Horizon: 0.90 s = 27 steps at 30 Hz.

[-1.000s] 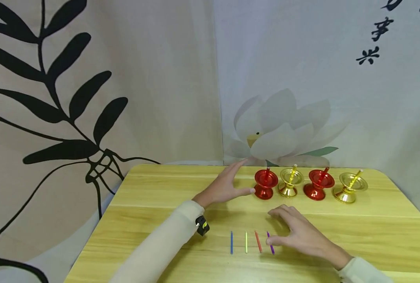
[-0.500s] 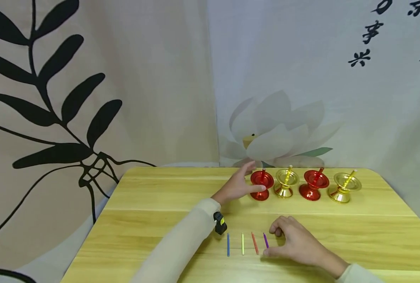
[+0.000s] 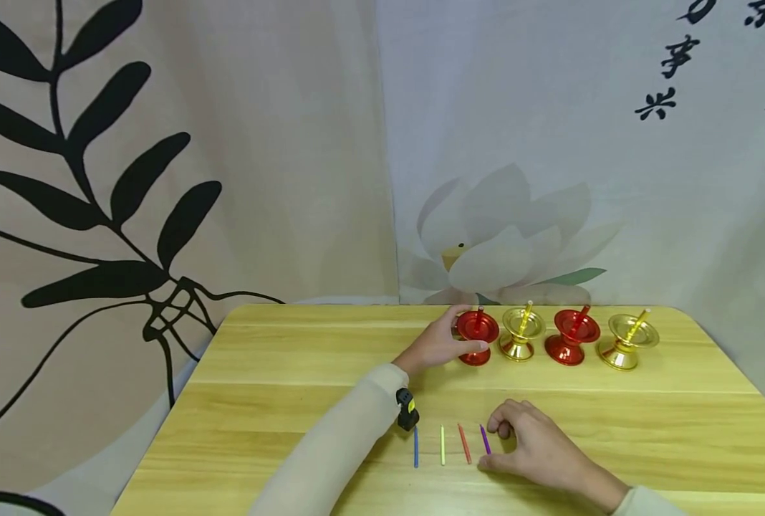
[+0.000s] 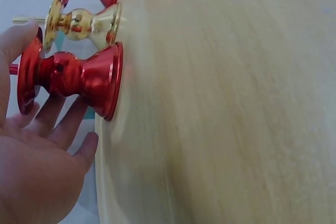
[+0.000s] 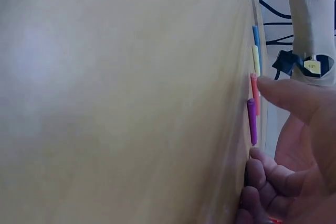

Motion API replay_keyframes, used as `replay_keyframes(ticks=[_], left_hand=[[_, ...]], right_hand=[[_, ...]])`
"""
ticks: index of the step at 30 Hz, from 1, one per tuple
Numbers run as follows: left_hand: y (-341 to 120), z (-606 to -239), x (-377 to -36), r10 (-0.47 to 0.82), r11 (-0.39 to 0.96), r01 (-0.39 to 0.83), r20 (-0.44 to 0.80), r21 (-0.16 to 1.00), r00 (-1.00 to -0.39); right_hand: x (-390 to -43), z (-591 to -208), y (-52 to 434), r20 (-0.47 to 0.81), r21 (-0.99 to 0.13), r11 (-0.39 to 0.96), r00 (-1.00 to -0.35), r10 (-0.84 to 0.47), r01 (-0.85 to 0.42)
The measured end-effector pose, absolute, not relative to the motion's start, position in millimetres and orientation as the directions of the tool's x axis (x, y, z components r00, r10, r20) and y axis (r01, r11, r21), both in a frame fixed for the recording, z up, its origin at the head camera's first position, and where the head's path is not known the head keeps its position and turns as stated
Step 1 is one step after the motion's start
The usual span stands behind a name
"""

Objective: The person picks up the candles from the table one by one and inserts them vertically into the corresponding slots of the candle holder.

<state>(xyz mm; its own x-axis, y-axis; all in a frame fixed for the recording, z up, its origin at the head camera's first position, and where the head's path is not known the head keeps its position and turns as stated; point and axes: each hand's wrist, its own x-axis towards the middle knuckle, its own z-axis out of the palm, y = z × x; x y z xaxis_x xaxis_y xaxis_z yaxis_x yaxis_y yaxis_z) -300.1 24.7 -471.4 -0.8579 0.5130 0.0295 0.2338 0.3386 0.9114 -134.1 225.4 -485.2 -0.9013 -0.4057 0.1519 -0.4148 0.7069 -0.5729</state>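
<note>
In the head view my left hand (image 3: 435,345) reaches around a red metal candle holder (image 3: 476,326) at the left end of a row. The left wrist view shows the thumb at its dish rim and the fingers behind the stem; a red stick stands in the holder (image 4: 84,74). My right hand (image 3: 537,448) rests low over the table beside a slim purple candle (image 3: 485,440). The thumb is near the candle's lower end and the other fingers are bent to its right. In the right wrist view the purple candle (image 5: 252,121) lies between thumb and fingers, with gaps visible.
Left of the purple candle lie a red candle (image 3: 464,444), a yellow candle (image 3: 443,446) and a blue candle (image 3: 416,448). Along the back stand a gold holder (image 3: 516,350), another red holder (image 3: 564,351) and another gold holder (image 3: 618,356), near the table's (image 3: 292,358) far edge.
My left hand has moved right from beside the left red holder to around it. The right hand has lowered slightly toward me, its fingers more bent near the purple candle. The candles lie as before.
</note>
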Motion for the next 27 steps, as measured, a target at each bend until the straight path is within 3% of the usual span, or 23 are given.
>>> replay_keyframes(ticks=[8,19,27], left_hand=[[16,-474,-299,0.523,0.329,0.235,0.031,0.915,-0.852],[-10,-474,-298,0.612,0.194,0.103,-0.038,0.976,-0.790],[-30,-472,-292,0.620,0.175,0.090,-0.038,0.980,-0.784]], right_hand=[[-136,-485,227,0.178,-0.568,0.681,-0.877,-0.446,-0.462],[-138,-484,231,0.151,-0.646,0.620,-0.871,-0.468,-0.445],[-140,-480,230,0.144,-0.679,0.590,-0.867,-0.477,-0.437]])
